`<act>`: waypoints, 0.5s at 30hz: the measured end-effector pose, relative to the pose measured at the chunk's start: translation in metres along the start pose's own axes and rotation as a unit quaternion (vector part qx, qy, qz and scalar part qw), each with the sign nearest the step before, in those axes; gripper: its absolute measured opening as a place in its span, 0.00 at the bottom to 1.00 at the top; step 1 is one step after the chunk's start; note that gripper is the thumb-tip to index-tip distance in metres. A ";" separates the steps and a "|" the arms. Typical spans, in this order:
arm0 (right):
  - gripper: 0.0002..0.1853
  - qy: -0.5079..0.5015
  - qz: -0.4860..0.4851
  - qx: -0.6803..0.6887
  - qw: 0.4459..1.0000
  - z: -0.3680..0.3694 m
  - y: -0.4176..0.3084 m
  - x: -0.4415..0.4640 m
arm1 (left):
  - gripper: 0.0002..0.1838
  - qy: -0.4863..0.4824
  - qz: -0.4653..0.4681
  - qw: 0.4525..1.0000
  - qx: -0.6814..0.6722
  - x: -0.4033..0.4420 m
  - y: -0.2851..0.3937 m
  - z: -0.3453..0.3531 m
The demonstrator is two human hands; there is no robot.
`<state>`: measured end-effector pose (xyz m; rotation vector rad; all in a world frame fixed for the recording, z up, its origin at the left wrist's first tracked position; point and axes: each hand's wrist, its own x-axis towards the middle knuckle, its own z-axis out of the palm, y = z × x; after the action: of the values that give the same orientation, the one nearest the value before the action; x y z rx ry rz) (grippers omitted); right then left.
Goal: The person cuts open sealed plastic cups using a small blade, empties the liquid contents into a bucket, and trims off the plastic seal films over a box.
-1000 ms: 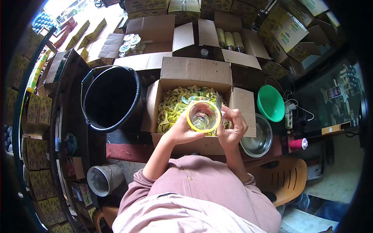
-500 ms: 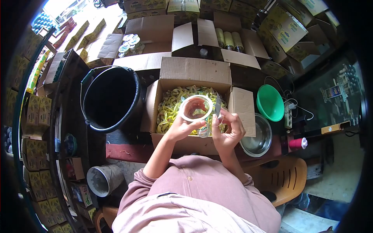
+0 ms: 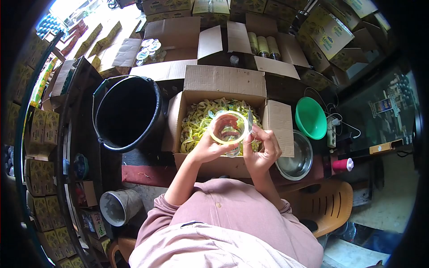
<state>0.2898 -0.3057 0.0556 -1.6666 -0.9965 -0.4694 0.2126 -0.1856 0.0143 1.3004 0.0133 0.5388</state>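
Over the carton, the left hand wraps a cup, the right hand pinches a blade; rim work seems underway, next needing steadiness.

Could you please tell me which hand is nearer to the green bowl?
Right. The right hand is left of the green bowl; the left hand, holding the cup, is farther left.

The left hand grips a clear cup with a yellow rim, its mouth toward the camera. The right hand, at the cup's four o'clock, pinches a small blade. Below both lies an open carton of yellow strips. From the cup, a black bucket stands at nine o'clock, a green basin at three, a grey pail at eight.
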 end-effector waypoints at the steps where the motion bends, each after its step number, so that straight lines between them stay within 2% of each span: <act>1: 0.14 0.004 -0.005 -0.004 1.000 0.000 0.000 0.001 | 0.35 -0.010 0.006 1.000 0.012 0.001 0.000 0.000; 4: 0.13 -0.018 0.002 0.005 1.000 -0.003 0.002 0.008 | 0.35 -0.043 0.022 0.998 0.026 0.000 0.008 0.003; 7: 0.13 -0.036 0.051 0.046 0.997 -0.004 0.007 0.007 | 0.35 -0.042 0.011 0.999 0.009 0.001 0.004 0.000; 11: 0.13 0.020 0.061 0.039 0.997 -0.002 0.016 0.006 | 0.35 0.017 0.025 0.996 -0.089 0.001 -0.009 -0.002; 15: 0.15 0.044 0.056 0.018 0.997 -0.001 0.029 0.004 | 0.35 0.045 0.013 0.993 -0.111 0.003 -0.006 -0.009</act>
<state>0.3156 -0.3072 0.0413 -1.6457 -0.8371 -0.4432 0.2146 -0.1774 0.0072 1.0604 0.0114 0.6044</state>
